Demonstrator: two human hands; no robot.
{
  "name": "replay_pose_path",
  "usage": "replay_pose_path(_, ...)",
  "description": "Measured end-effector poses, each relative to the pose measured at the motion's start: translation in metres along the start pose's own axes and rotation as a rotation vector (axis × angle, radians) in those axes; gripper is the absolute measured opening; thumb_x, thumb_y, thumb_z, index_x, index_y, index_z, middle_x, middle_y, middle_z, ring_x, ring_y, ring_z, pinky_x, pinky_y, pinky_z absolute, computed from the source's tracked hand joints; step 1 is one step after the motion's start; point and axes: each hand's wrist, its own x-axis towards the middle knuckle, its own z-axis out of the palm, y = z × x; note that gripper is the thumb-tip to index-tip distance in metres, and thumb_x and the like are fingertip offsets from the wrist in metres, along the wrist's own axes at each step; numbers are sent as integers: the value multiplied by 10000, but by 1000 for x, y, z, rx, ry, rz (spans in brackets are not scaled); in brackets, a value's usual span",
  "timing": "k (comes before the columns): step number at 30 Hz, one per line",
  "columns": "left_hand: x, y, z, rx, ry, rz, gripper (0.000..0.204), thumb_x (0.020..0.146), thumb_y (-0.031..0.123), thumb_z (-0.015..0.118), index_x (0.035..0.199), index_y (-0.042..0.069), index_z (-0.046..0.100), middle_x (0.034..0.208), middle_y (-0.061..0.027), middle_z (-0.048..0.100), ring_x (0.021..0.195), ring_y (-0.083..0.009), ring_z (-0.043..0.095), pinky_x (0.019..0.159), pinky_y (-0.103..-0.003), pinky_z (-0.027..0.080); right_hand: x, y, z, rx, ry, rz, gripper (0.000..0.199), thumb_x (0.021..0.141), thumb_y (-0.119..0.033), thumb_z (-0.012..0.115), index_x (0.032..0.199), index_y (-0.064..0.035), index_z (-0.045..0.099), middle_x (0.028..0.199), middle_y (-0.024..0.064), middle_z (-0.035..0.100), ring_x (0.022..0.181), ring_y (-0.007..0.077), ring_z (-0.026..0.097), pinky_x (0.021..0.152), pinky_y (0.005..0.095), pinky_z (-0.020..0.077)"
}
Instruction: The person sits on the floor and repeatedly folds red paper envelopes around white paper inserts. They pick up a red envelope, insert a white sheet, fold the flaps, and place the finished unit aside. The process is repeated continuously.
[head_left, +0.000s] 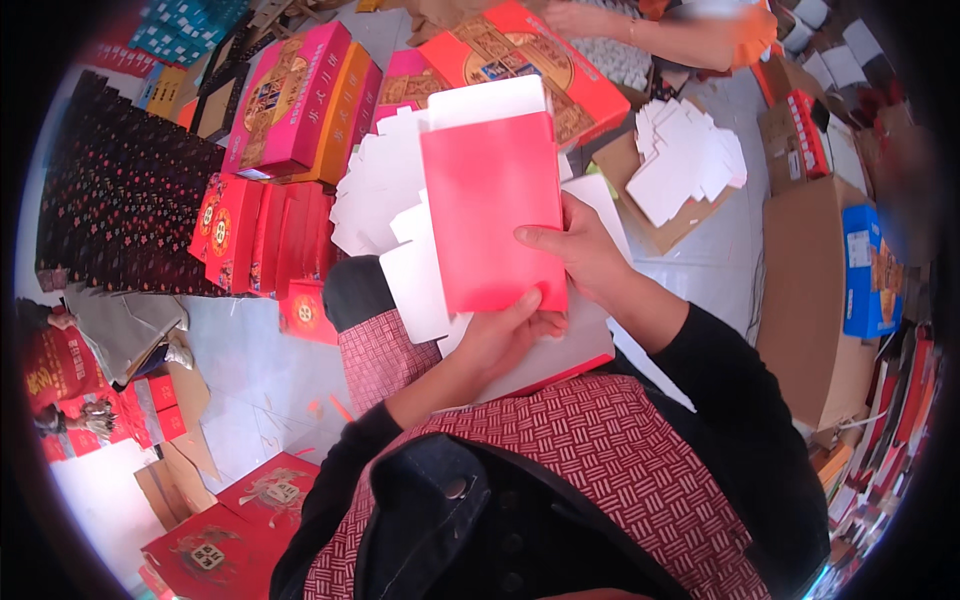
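Observation:
A red cardboard box with a white flap sticking out at its far end is held over my lap. My right hand grips its right edge, with the thumb on the red face and the fingers partly hidden behind. At the near end, my left hand has its thumb on the lower edge and its fingers curled beneath. Under the box lie white die-cut card blanks and a grey-white board with a red edge, resting on my red patterned apron.
Small red boxes and larger pink and orange boxes stand at the far left. More white blanks lie on cardboard at the far right, near another person's arm. A tall brown carton stands on the right.

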Motion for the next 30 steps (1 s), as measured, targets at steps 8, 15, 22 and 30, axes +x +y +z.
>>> replay_pose_path(8,-36,99,4,936,482,738,463,875,74,571,1290,-25,391,1148,-160,542,1049,-216,558,886,-328,470,-13,13,-12,-149,-37,-123,420,757,-53,677,1116,24,472,1027,100,581,941,149,572,822,288,471)
replay_pose_path(15,19,104,1,715,285,632,674,855,-23,530,1426,99,194,1316,-144,418,1131,-188,490,907,-306,447,-5,9,-12,-335,-79,-299,613,818,-142,653,1316,-13,320,1185,116,484,1075,164,491,885,290,429)
replay_pose_path(22,18,122,3,593,211,616,590,881,7,492,1412,101,252,1172,-126,525,1022,-152,543,824,-266,476,46,-35,-9,-258,-119,-263,477,859,-161,589,1284,-41,408,1064,70,530,918,114,545,792,261,443)
replay_pose_path(30,24,146,-27,464,213,457,403,920,191,534,1255,-26,477,1112,-90,572,982,-136,561,867,-275,459,65,-23,-4,-121,-169,-160,324,928,-227,534,1154,2,576,951,-3,567,862,50,509,776,189,411)
